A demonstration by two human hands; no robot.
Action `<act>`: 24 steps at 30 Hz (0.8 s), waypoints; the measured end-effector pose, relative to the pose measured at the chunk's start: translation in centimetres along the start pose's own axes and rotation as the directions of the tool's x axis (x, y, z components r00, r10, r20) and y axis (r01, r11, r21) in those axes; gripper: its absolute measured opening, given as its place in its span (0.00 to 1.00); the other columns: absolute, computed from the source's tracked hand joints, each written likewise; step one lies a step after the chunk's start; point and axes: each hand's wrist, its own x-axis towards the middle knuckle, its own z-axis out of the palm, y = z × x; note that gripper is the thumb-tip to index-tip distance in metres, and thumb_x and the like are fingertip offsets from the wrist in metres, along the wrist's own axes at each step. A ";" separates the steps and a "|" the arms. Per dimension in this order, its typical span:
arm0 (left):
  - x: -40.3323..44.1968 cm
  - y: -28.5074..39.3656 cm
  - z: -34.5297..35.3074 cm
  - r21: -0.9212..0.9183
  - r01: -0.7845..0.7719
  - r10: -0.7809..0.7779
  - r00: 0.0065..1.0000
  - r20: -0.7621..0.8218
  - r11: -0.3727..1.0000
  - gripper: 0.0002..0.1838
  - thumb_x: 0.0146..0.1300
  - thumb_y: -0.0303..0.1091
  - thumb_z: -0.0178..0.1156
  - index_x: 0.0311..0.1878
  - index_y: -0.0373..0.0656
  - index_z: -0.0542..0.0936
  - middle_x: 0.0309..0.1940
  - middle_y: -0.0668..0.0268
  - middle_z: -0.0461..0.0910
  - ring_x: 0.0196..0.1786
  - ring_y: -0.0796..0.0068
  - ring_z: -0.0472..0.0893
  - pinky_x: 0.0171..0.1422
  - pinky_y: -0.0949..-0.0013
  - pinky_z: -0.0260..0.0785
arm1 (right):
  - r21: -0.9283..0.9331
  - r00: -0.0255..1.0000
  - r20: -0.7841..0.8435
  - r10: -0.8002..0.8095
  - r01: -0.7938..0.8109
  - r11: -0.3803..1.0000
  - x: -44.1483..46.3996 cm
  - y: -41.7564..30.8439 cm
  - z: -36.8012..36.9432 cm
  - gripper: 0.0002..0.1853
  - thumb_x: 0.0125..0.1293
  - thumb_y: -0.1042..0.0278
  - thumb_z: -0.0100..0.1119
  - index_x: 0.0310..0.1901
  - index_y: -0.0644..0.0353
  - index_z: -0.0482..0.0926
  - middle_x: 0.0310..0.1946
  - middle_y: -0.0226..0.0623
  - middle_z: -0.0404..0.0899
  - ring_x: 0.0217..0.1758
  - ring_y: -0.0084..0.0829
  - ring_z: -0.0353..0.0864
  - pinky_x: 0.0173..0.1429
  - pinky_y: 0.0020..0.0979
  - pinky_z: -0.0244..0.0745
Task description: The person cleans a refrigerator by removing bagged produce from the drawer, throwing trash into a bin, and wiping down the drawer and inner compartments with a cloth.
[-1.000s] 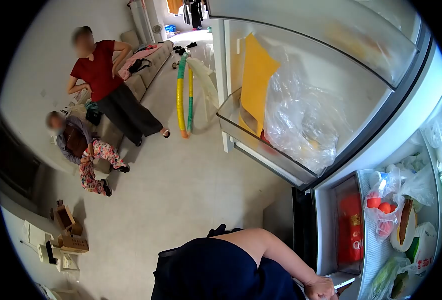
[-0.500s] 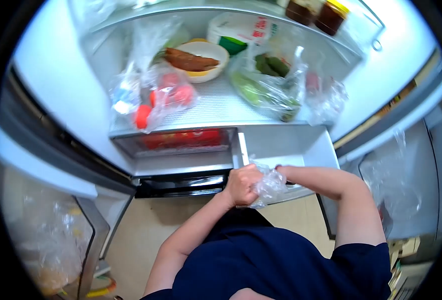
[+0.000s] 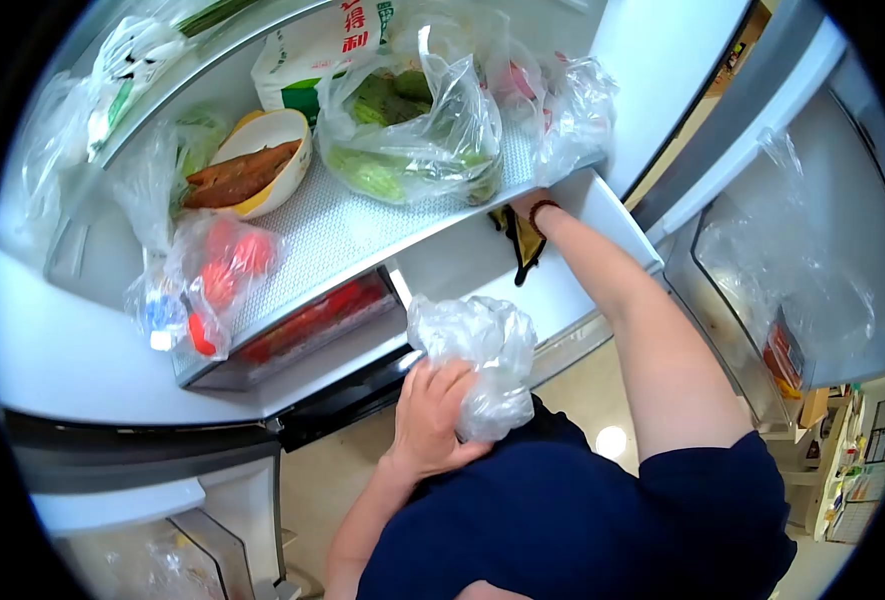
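Note:
My left hand [image 3: 432, 415] is closed on a crumpled clear plastic bag [image 3: 492, 355], held in front of the drawers. My right hand [image 3: 533, 204], with a dark bracelet at its wrist, reaches into the pulled-out right drawer [image 3: 442, 262]. It is gripping a yellow-brown cloth with dark edges [image 3: 524, 245], which touches the drawer's inside; the fingertips are partly hidden under the shelf edge. Left of this drawer is another one with a red package [image 3: 317, 320] inside.
On the fridge shelf [image 3: 372, 225] stand a bowl [image 3: 287, 185] with brown sweet potatoes, a bag of green vegetables [image 3: 412, 140], a bag with red items [image 3: 227, 275] and a crumpled bag [image 3: 574, 115]. Open fridge doors flank both sides, the right one [image 3: 812, 230] holding bags.
My right hand has moved away from the bag, deep into the right drawer with the cloth. My left hand keeps the bag, which looks more spread out. The view has turned and shifted.

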 end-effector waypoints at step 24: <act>-2.1 -12.0 -0.6 -0.837 -0.309 -0.523 0.852 -0.032 -0.453 0.31 0.65 0.54 0.44 0.62 0.37 0.66 0.55 0.53 0.72 0.55 0.58 0.75 0.57 0.57 0.71 | -0.111 0.640 0.312 -0.703 0.759 0.642 -1.4 -6.2 6.5 0.27 0.54 0.56 0.54 0.58 0.52 0.74 0.60 0.40 0.71 0.63 0.38 0.68 0.66 0.38 0.61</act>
